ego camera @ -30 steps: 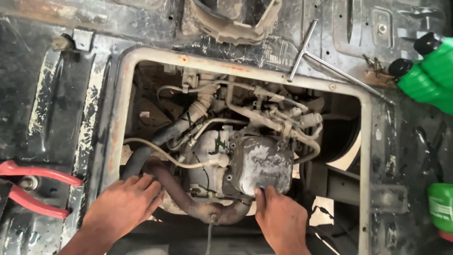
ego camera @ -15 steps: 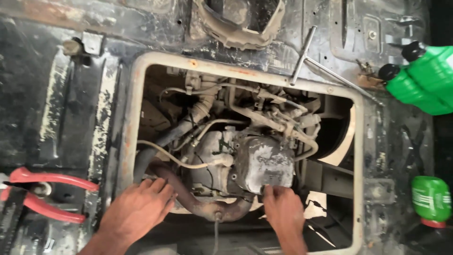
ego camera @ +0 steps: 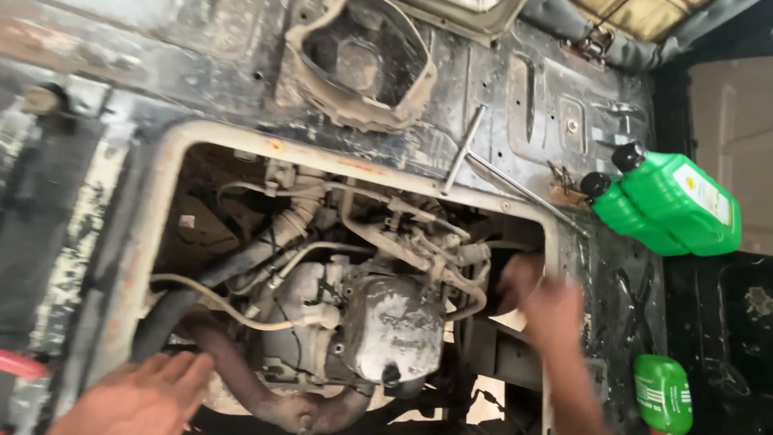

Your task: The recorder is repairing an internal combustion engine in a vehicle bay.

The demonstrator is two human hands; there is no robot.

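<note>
Your left hand [ego camera: 141, 395] lies flat and open-fingered at the lower left corner of the floor opening [ego camera: 153, 217], empty, just beside the rusty exhaust pipe [ego camera: 241, 387]. Your right hand [ego camera: 547, 310] is blurred at the opening's right edge, beside the engine [ego camera: 378, 322]; whether it grasps anything cannot be told.

Lighting: soft daylight, brightest at the upper right of the frame, fading toward the left edge. Engine opening [ego camera: 241, 242]: deep shadow along its upper left and lower right recesses. Engine cover [ego camera: 394, 326]: dull sheen, no hard glare. Green bottles [ego camera: 668, 205]: vivid, mild highlights. Right hand [ego camera: 547, 310]: heavily motion-blurred. Left hand [ego camera: 137, 395]: slightly soft. Left edge: smeared and blurred. Centre: acceptably sharp.
</note>
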